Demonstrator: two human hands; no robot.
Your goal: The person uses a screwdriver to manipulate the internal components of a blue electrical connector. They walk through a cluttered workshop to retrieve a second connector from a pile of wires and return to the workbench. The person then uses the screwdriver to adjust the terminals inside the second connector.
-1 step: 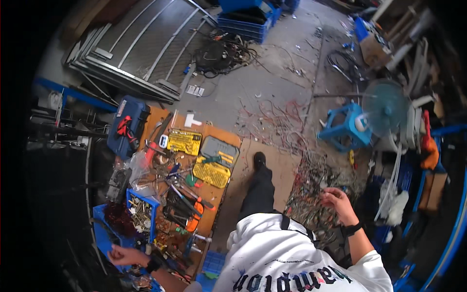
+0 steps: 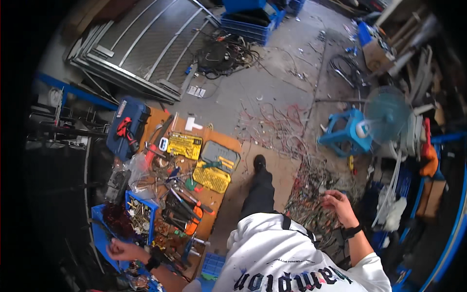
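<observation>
My left hand (image 2: pixel 125 251) is over the blue bin (image 2: pixel 99 216) at the lower left, its fingers loosely bent and slightly blurred, with nothing visible in them. Dark reddish, stringy material (image 2: pixel 118 219) lies in that bin. Beside it, a smaller blue tray (image 2: pixel 153 214) contains small metal parts. My right hand (image 2: pixel 339 207) hangs over a heap of wire scraps (image 2: pixel 311 204), fingers half curled and a little apart; I see no object in it. Both wrists wear dark bands.
A wooden bench (image 2: pixel 221 199) carries yellow tool cases (image 2: pixel 184 145), pliers and other hand tools, plus a blue case (image 2: pixel 127 121). On the right stand a blue stool (image 2: pixel 344 130) and a fan (image 2: pixel 387 114). Loose wires (image 2: pixel 272 121) litter the floor; metal frames (image 2: pixel 160 44) lie at far left.
My left hand has risen slightly. The view has shifted a little; my right hand stays in nearly the same place.
</observation>
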